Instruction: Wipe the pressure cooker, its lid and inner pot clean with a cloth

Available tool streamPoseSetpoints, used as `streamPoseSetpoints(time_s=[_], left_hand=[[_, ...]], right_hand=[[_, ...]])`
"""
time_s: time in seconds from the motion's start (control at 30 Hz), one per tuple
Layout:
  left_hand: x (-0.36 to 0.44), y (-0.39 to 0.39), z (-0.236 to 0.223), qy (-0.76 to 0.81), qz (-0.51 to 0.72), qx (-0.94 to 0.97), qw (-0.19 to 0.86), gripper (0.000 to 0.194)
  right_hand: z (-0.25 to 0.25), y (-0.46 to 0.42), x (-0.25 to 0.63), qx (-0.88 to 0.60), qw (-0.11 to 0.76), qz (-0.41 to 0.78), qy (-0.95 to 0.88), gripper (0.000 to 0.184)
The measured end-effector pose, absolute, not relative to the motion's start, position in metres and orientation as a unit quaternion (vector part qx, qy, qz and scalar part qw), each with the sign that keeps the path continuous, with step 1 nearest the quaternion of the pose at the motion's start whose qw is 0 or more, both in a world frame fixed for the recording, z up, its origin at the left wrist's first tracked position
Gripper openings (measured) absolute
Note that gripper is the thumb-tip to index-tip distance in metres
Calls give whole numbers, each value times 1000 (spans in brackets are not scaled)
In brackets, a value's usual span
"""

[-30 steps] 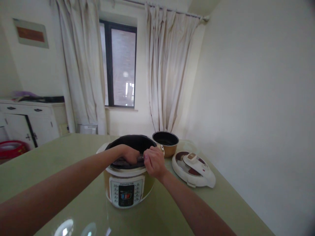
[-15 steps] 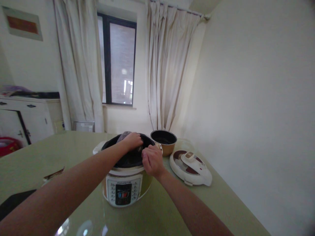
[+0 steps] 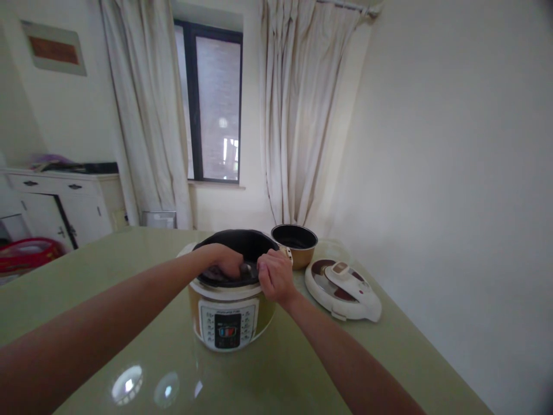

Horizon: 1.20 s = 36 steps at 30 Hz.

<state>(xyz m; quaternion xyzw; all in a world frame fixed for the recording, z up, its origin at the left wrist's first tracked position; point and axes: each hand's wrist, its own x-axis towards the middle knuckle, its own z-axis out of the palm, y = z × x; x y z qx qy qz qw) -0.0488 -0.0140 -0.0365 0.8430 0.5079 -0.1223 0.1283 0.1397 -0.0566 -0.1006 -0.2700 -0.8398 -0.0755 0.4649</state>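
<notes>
A white and gold electric pressure cooker stands lidless on the table, its control panel facing me. My left hand reaches down inside its dark interior, fingers curled and partly hidden. A grey cloth shows dimly beneath that hand, bunched against it. On the right side of the cooker, my right hand is closed over the rim. The gold inner pot, dark inside, sits behind the cooker to the right. Beside it, the white and brown lid lies on the table.
The pale green glossy table runs along a bare wall on the right. A white cabinet and a red basket are at the far left. Curtains hang beside the window.
My left hand has moved lower into the cooker, taking the grey cloth from the back rim down inside. My right hand stays on the rim. The view has shifted slightly left.
</notes>
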Motion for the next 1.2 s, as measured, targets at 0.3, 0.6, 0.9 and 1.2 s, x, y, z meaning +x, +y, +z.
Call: streamPoseSetpoints(time_s=[0.3,0.6,0.9,1.2], left_hand=[[-33,-17,-40,474,-106,861,150,20],[-84,0,-54,600,-106,792,31,43],[-82,0,-57,595,-121,794,24,48],[-79,-6,-51,603,-110,789,39,44]], right_hand=[[-100,-57,139,-273,471,-80,-835,29],[-102,-56,139,-267,478,-65,-834,28],[-100,-57,139,-264,487,-59,-831,29],[-99,-59,138,-273,482,-62,-830,29]])
